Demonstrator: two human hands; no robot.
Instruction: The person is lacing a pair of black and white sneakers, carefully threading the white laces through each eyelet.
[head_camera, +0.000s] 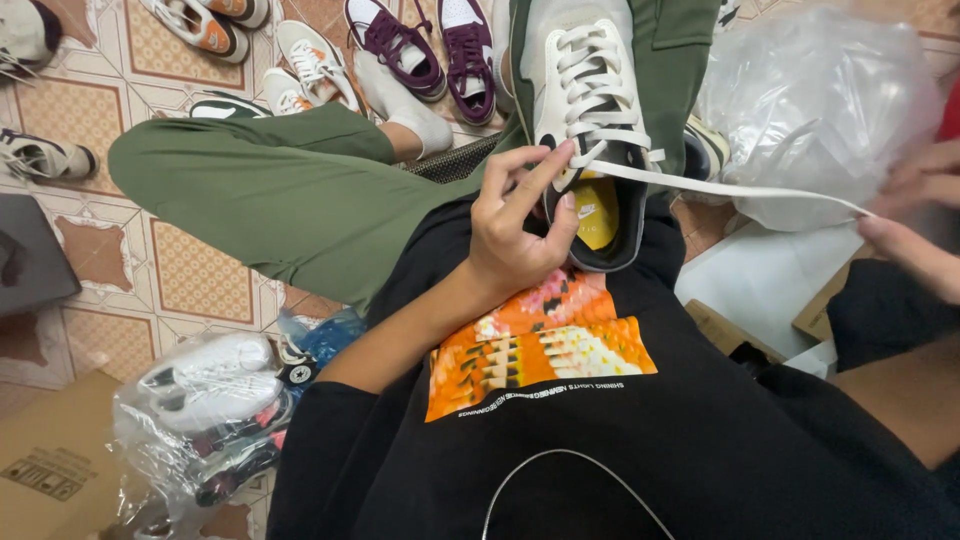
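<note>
A white sneaker (585, 90) with a black collar and yellow insole rests on my lap, toe pointing away. My left hand (520, 225) grips its collar, with the forefinger pressed on the top eyelets where the lace leaves. The white lace (740, 188) runs taut from there to the right. My right hand (915, 225), blurred at the right edge, pinches the lace's far end and pulls it out sideways. I sit on a tiled floor in green trousers and a black shirt with an orange print.
Several sneakers, among them a purple and white pair (430, 45), lie on the patterned tiles. A crumpled clear plastic bag (830, 110) is at the upper right. White sneakers in plastic (210, 400) and a cardboard box (50, 460) sit lower left. A cardboard box (760, 300) is right.
</note>
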